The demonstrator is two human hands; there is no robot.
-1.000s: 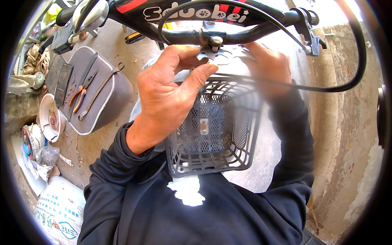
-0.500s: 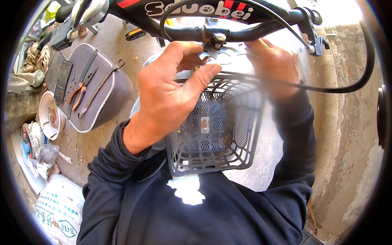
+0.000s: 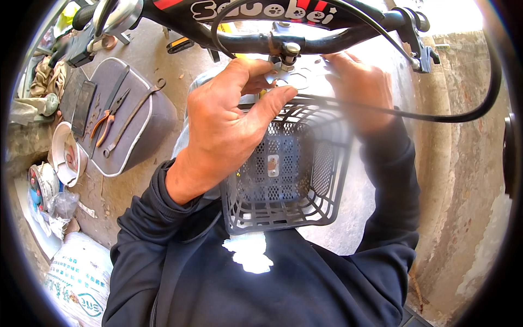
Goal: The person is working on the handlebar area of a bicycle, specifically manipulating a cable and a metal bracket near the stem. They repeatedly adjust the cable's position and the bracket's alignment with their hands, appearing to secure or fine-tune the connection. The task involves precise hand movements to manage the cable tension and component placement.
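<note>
In front of me a black bicycle handlebar (image 3: 338, 43) has a silver clamp bolt (image 3: 291, 50) at its stem. My left hand (image 3: 229, 114) is closed, thumb and fingers pinching a flat silver metal piece with holes (image 3: 299, 78) just below the bolt. My right hand (image 3: 362, 90) is smeared by motion, fingers reaching up near the right of the handlebar and the metal piece's far side; whether it grips anything is hidden. Below both hands a black plastic basket (image 3: 280, 218) is joined near the stem, its open top facing me.
A grey padded seat (image 3: 150, 131) on the left bears orange-handled pliers (image 3: 106, 122), a long wrench (image 3: 131, 120) and a dark phone-like slab (image 3: 84, 109). A black cable (image 3: 468, 117) loops at right beside a wall (image 3: 474, 191). A white bowl (image 3: 68, 155) and white sack (image 3: 81, 272) stand left.
My left hand has shifted slightly right, still pinching the metal piece, which has turned or moved a little. My right hand has moved slightly left and stays blurred.
</note>
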